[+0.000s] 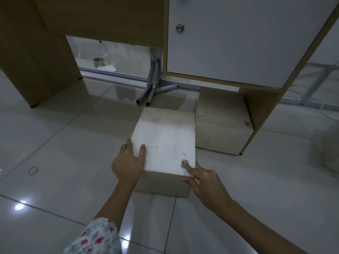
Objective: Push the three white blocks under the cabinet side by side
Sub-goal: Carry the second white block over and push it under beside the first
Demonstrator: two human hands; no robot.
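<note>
A white block (165,138) stands on the tiled floor in front of the cabinet (229,39), its far end near the cabinet's lower edge. My left hand (128,162) grips its near left corner, thumb on top. My right hand (203,178) presses the near right corner, index finger by a small blue sticker (184,163). A second white block (222,121) sits to the right, partly under the cabinet and against its brown side panel (264,107). A third white shape (332,149) shows at the right edge, blurred.
A metal stand foot (156,87) rests on the floor just beyond the held block. A brown desk panel (33,52) stands at left. A rubber band (33,170) lies on the tiles at left. A small can (98,62) sits behind the desk opening.
</note>
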